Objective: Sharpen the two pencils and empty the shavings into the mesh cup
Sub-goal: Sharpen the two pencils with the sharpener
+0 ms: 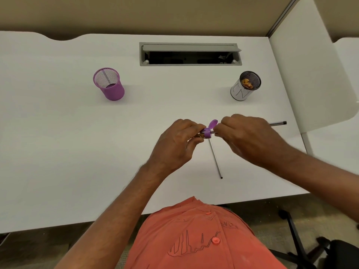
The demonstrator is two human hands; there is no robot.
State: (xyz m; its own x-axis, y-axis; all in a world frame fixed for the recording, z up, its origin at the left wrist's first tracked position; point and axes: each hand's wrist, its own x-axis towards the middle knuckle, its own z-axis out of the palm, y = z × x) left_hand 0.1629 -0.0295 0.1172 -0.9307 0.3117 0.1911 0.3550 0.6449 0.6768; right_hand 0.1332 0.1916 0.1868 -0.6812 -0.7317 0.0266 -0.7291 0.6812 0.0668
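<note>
My left hand (177,140) grips a small purple pencil sharpener (207,132) with its flip lid open, held above the middle of the white desk (77,144). My right hand (250,136) holds a grey pencil (277,123) whose tip is pushed into the sharpener; its black end sticks out to the right. A second grey pencil (215,159) lies on the desk just below the hands. At the back right stands a black mesh cup (245,86) wrapped in white paper, with shavings inside.
A purple mesh cup (109,84) stands at the back left. A grey cable hatch (190,53) is open at the back middle. A white partition (310,74) bounds the desk on the right. A chair base (303,247) shows at bottom right.
</note>
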